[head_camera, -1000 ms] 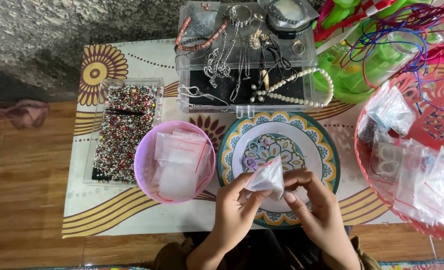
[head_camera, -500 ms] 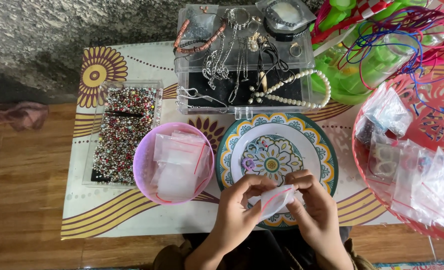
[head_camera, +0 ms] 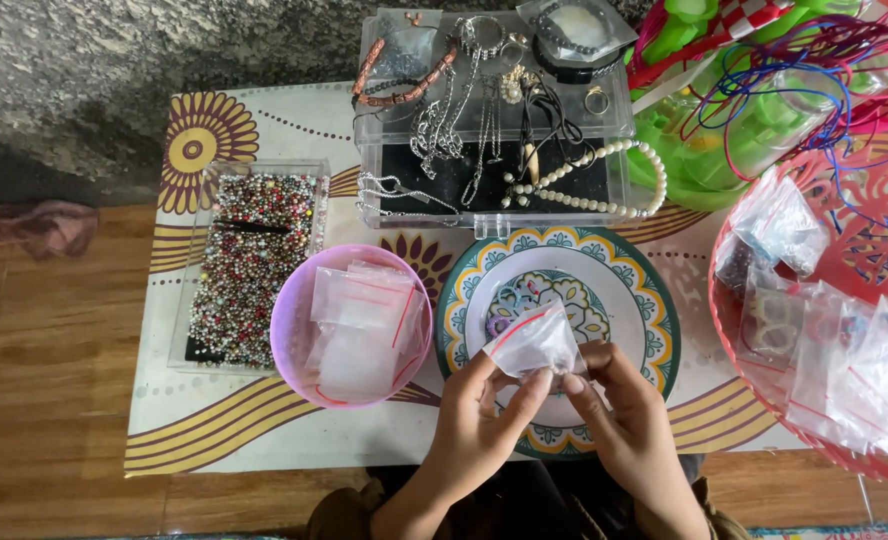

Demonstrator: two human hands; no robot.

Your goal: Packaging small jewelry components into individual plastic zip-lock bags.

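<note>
Spreading across the frame's middle, the worktop (head_camera: 264,440) carries a clear jewellery case (head_camera: 494,120) at upper centre, a red basket (head_camera: 734,330) at right and a patterned plate (head_camera: 644,300) at centre. Left of the plate sit a pink bowl (head_camera: 294,350) and a bead tray (head_camera: 249,260). Left hand (head_camera: 479,430) and right hand (head_camera: 629,430), fingers pinched closed, hold a small clear bag (head_camera: 534,342) over the plate; its contents seem empty, though unclear.
</note>
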